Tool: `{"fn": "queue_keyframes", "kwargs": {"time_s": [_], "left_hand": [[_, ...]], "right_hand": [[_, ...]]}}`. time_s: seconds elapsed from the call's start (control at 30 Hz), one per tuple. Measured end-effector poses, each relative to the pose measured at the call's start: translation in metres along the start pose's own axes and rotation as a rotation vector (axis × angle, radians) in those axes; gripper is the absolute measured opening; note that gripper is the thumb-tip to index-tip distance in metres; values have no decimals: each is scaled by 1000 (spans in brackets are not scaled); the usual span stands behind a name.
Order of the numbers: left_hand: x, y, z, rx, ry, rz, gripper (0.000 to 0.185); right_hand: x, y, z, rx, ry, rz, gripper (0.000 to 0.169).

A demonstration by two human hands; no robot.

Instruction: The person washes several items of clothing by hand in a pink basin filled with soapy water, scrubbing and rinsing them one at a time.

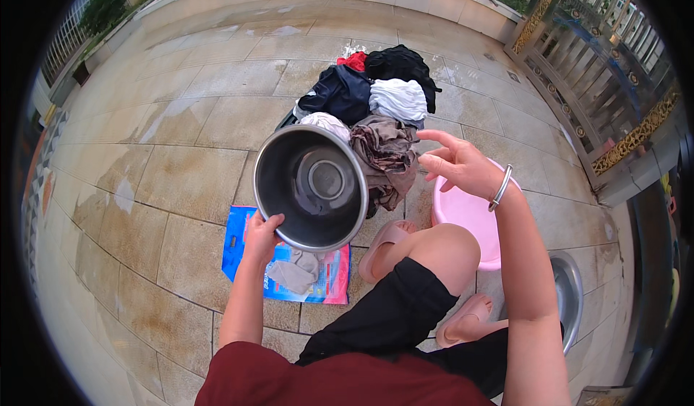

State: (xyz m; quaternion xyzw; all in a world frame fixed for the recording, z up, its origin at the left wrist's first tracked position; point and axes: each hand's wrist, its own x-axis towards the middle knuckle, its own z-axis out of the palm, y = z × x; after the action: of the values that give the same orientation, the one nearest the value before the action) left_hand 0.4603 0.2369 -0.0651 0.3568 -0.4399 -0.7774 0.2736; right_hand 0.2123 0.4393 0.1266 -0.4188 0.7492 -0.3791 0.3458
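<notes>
My left hand (264,236) grips the near-left rim of a deep stainless steel basin (271,189), which is tilted so that its inside faces me. Nothing but a wet sheen shows in it. Raised on the right, my right hand (455,162) has its fingers apart and holds nothing. Just left of its fingertips lies a bunched brown garment (386,148). Behind this are a folded white cloth (398,100), a dark navy garment (340,94), a black garment (404,70) and a bit of red cloth (352,61). The basin hides part of the pile.
A pink plastic basin (469,224) stands beside my right knee, partly behind my forearm. Further right is another metal basin (566,297). Grey cloths (295,276) lie on a blue-and-pink printed plastic bag (333,276) on the tiled floor (179,189). A metal gate (591,75) closes the right side.
</notes>
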Motion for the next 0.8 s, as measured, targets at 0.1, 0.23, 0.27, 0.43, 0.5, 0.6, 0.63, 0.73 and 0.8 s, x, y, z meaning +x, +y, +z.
{"fn": "queue_keyframes", "kwargs": {"time_s": [0.1,0.23,0.27,0.43,0.5,0.6,0.63,0.73,0.8], "left_hand": [[-14,-53,-75,1,162,-94,24],[-24,-112,-120,159,267,-287,35],[-28,-120,-123,209,306,-313,37],[-34,-170,-169,377,398,-397,43],[-34,-167,-171,432,415,-474,39],[-26,-149,-150,696,368,-542,37],[-25,-140,-147,821,354,-553,36],[-9,-137,-149,1394,497,-460,47],[-6,-106,-96,1543,581,-269,54]], "right_hand": [[-13,43,-33,-62,99,149,40],[-51,125,-67,52,294,424,35],[-57,148,-71,113,311,470,35],[-71,220,-51,226,365,649,35],[-72,248,-37,279,364,674,37],[-78,289,-20,-82,351,665,48],[-79,300,-10,-205,338,639,54],[-85,320,24,-406,209,659,58],[-91,331,39,-552,89,745,57]]}}
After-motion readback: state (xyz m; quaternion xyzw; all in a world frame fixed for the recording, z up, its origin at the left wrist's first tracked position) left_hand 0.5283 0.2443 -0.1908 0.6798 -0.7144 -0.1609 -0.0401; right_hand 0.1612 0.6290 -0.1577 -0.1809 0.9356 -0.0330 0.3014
